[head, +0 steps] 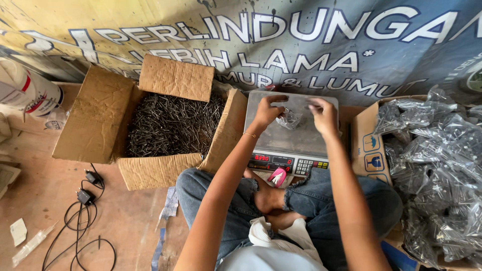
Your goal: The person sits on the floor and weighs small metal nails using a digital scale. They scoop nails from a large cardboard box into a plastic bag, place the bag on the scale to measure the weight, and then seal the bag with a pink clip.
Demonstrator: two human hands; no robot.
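Note:
A small clear plastic bag of nails point(289, 119) rests on the steel pan of a digital weighing scale point(271, 138). My left hand point(266, 111) pinches the bag's left edge and my right hand point(323, 113) grips its right edge, both above the pan. The scale's red display point(271, 160) and keypad face me, just beyond my crossed legs in blue jeans. An open cardboard box point(95, 120) full of loose dark nails point(170, 125) stands to the left of the scale.
A cardboard box point(369, 145) heaped with filled clear nail bags point(442, 170) stands at my right. A printed banner point(301, 45) hangs behind. Black cables and plug adapters point(83, 200) lie on the wooden floor at left, with a white bucket point(30, 93) beyond. A pink object point(277, 176) lies by the scale.

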